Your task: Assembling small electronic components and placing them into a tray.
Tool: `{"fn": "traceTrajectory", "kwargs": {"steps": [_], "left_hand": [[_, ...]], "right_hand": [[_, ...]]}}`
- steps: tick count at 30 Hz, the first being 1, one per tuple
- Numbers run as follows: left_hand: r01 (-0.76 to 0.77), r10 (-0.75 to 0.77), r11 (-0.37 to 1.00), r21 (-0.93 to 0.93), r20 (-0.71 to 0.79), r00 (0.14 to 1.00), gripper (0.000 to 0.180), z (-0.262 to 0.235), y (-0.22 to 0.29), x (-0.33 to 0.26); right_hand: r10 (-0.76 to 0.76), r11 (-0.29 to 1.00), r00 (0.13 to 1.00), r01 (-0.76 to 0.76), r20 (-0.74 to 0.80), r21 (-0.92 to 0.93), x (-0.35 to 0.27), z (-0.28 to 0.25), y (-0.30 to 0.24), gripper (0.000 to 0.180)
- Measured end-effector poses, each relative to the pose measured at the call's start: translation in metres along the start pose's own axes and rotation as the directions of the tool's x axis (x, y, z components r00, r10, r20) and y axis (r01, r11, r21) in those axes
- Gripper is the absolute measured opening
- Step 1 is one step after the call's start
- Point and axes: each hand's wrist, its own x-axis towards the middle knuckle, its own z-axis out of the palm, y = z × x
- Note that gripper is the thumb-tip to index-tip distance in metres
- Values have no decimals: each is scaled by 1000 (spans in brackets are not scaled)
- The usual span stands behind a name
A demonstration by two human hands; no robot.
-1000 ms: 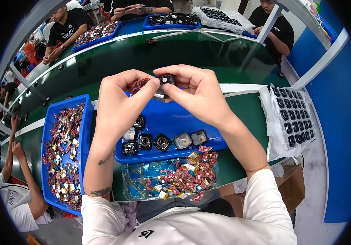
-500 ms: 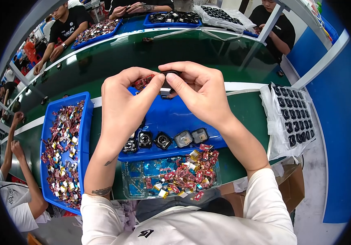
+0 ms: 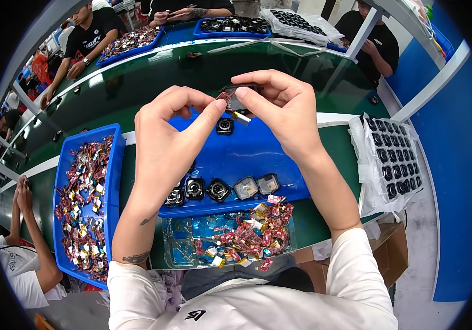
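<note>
My left hand is closed in a pinch on a small red circuit board, held against the edge of a dark watch case. That black watch case is gripped in my right hand, thumb across its face. A small silver battery with a yellow edge hangs tilted beneath the case. Both hands are raised over a blue tray. In it, a black watch case lies just below my hands, and several more watch cases line the near side.
A clear plastic tray nearest me holds piled red boards and batteries. Left stands a long blue bin of similar parts. At right, a white-wrapped tray carries rows of black cases. A green conveyor runs beyond; co-workers sit across and at left.
Both hands have shifted slightly right, the right one also up. The battery now hangs at a slant below the case. A watch case in the tray has come into view under my hands.
</note>
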Motion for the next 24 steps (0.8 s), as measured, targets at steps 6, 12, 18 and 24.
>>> {"fn": "traceTrajectory", "kwargs": {"steps": [6, 12, 18, 24], "left_hand": [[271, -168, 818, -508, 240, 956, 13, -1, 2, -1], [290, -216, 783, -551, 196, 956, 13, 3, 4, -1], [203, -216, 838, -507, 35, 976, 20, 14, 4, -3], [256, -231, 854, -453, 110, 967, 23, 15, -1, -1]], "right_hand": [[-30, 999, 999, 31, -40, 18, -3, 2, 3, 14], [-54, 997, 997, 57, -62, 51, -5, 7, 0, 11], [-111, 989, 993, 115, -50, 96, -8, 10, 1, 16], [-52, 994, 996, 58, -73, 92, -6, 8, -2, 17]]}}
